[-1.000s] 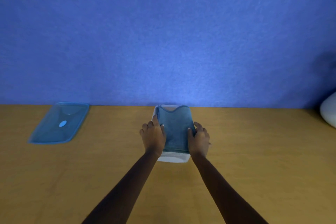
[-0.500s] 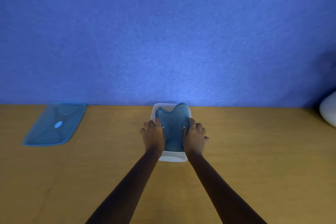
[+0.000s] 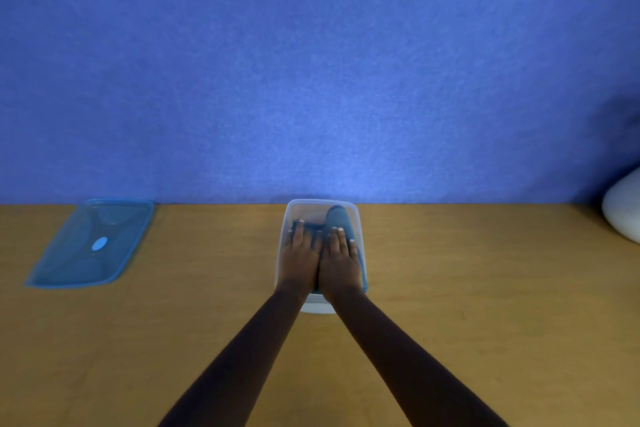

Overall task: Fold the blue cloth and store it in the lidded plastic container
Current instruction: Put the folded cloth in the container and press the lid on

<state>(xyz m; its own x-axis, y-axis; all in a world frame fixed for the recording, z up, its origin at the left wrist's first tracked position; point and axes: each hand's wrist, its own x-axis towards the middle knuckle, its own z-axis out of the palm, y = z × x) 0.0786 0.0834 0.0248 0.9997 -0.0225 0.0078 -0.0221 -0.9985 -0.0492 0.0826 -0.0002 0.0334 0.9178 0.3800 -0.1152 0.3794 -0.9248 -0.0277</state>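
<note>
Here, both hands lie flat and side by side inside the clear plastic container [image 3: 317, 308], palms down on the blue cloth [image 3: 341, 217]. The left hand [image 3: 300, 253] has its fingers straight and close together, pointing away from the person, and it presses on the left half of the cloth. The right hand [image 3: 341, 258] lies the same way, fingers stretched out and flat, on the right half. The inner edges of the two hands touch along the middle of the container. Neither hand curls round anything; both simply press.

The cloth sits within the container walls and lies almost wholly under the two palms. Just past the right fingertips a rounded hump of cloth rises at the far right corner, reaching about to the rim. Beyond the left fingertips a darker fold shows, lower down. A narrow strip of cloth also shows along the outer side of the right hand, against the right wall.

The container stands on the wooden worktop [image 3: 485, 288], its far end close to the blue wall [image 3: 311, 62]. Its blue lid [image 3: 90, 243] lies flat on the worktop well apart to the left, also near the wall. At the right edge of the view part of a white rounded object [image 3: 623, 211] shows; what it is cannot be told.
</note>
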